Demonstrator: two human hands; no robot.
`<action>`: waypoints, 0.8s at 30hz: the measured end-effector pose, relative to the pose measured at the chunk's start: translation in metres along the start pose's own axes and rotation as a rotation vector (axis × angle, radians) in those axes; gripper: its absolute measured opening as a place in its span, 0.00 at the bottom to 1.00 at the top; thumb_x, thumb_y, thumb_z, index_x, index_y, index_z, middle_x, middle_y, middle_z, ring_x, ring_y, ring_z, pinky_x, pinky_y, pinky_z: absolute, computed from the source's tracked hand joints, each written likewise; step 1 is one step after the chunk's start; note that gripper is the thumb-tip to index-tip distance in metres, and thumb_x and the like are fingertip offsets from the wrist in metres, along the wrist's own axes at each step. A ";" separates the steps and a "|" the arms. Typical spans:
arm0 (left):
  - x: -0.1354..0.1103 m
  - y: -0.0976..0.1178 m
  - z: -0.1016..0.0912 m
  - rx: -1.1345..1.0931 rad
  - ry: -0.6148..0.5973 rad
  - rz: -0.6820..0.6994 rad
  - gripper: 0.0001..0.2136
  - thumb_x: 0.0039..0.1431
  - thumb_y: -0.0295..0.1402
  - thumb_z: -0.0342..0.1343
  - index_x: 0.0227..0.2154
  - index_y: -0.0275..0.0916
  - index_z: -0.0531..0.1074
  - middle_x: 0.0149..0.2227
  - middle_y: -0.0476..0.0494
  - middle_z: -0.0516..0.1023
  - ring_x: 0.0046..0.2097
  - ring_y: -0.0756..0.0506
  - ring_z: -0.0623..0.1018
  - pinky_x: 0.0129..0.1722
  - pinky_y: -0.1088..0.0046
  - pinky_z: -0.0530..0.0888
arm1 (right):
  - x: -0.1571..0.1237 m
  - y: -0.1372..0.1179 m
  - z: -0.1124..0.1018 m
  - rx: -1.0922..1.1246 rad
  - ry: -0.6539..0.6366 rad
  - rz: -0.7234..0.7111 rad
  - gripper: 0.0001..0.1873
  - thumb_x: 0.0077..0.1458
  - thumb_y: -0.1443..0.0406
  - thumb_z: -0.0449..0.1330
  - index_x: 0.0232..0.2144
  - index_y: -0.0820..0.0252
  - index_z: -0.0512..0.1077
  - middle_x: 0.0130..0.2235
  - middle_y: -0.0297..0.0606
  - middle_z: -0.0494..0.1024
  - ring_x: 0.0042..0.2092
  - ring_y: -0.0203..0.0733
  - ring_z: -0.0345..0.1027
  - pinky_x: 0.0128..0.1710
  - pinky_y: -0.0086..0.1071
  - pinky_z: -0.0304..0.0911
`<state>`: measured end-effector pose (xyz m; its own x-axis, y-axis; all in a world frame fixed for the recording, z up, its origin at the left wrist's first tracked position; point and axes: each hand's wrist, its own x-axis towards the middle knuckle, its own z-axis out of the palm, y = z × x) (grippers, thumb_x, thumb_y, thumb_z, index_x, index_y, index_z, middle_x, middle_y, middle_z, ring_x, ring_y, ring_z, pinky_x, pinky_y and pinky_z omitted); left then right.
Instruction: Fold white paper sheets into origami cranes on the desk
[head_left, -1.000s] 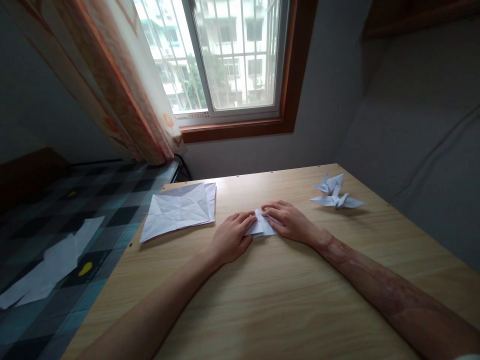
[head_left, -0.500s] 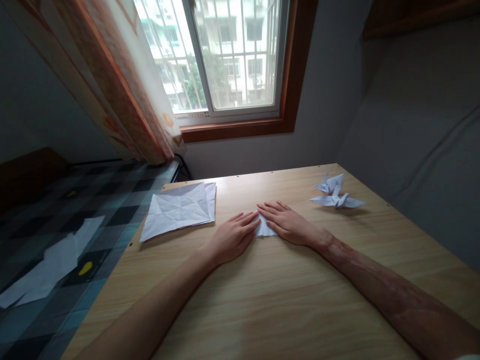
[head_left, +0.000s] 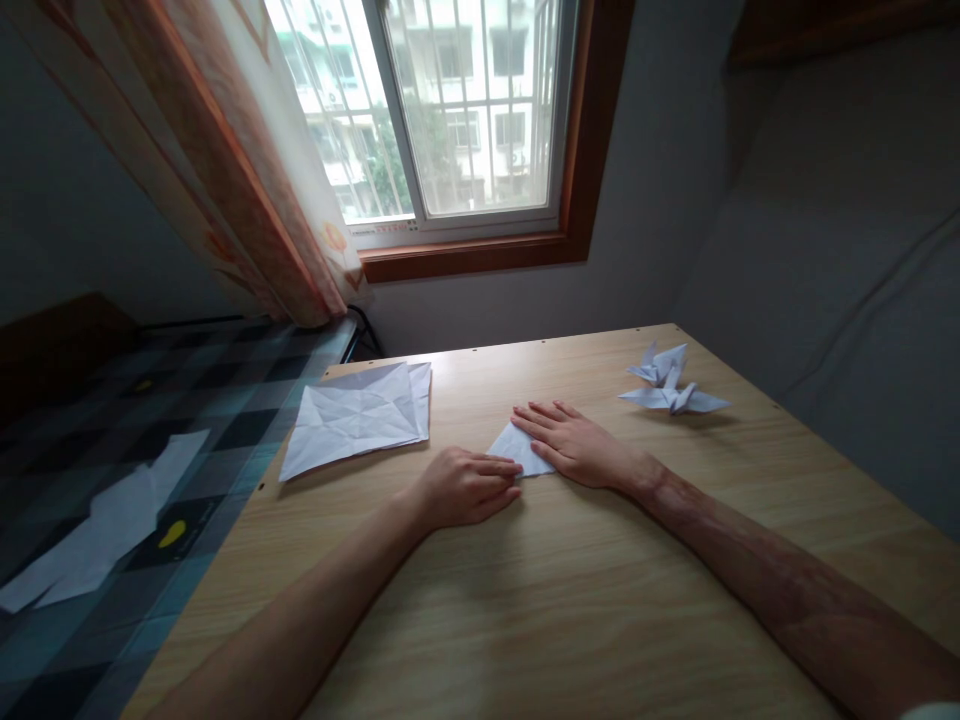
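A small white folded paper, roughly triangular, lies on the wooden table between my hands. My right hand rests flat over its right side, fingers stretched out and pressing down, so that part is hidden. At the lower left edge of the paper, my left hand is closed, its fingers bent together and the tips on the edge. The thumb lies nearer to me, just off the fingertips. To the right, beyond my right hand, stand two white paper cranes, one partly behind the other.
Creased white paper sheets lie stacked at the table's far left. More white paper is on a checked bed to the left. A barred window and a curtain are beyond the table.
My left hand has slid off the paper's upper left side toward me, its fingers now bent at the lower edge. More of the paper shows. My right hand has stayed in place.
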<state>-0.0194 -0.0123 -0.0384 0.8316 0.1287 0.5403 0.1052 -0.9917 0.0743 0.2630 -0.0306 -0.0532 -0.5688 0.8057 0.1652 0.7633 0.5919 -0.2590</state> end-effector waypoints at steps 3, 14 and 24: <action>0.000 0.001 -0.002 -0.016 -0.011 -0.021 0.10 0.74 0.34 0.59 0.44 0.43 0.86 0.47 0.49 0.90 0.48 0.46 0.89 0.47 0.76 0.86 | 0.000 0.000 -0.002 0.010 0.019 -0.062 0.29 0.80 0.58 0.44 0.78 0.45 0.56 0.80 0.35 0.54 0.80 0.50 0.45 0.79 0.54 0.43; -0.001 -0.004 -0.007 0.030 -0.087 -0.304 0.14 0.74 0.40 0.57 0.37 0.47 0.86 0.51 0.51 0.89 0.48 0.45 0.89 0.49 0.71 0.86 | -0.001 0.000 0.001 -0.011 0.024 0.041 0.32 0.78 0.57 0.45 0.79 0.51 0.53 0.79 0.40 0.56 0.80 0.52 0.47 0.78 0.56 0.47; 0.001 -0.003 -0.006 0.069 -0.082 -0.327 0.13 0.75 0.38 0.55 0.46 0.47 0.86 0.54 0.49 0.87 0.52 0.44 0.88 0.53 0.68 0.85 | -0.004 -0.006 -0.005 0.015 -0.019 -0.075 0.32 0.78 0.61 0.46 0.80 0.48 0.51 0.80 0.36 0.55 0.81 0.49 0.43 0.80 0.55 0.41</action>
<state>-0.0221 -0.0092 -0.0332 0.7883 0.4422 0.4278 0.4081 -0.8961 0.1742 0.2620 -0.0375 -0.0471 -0.6299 0.7585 0.1670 0.7137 0.6501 -0.2607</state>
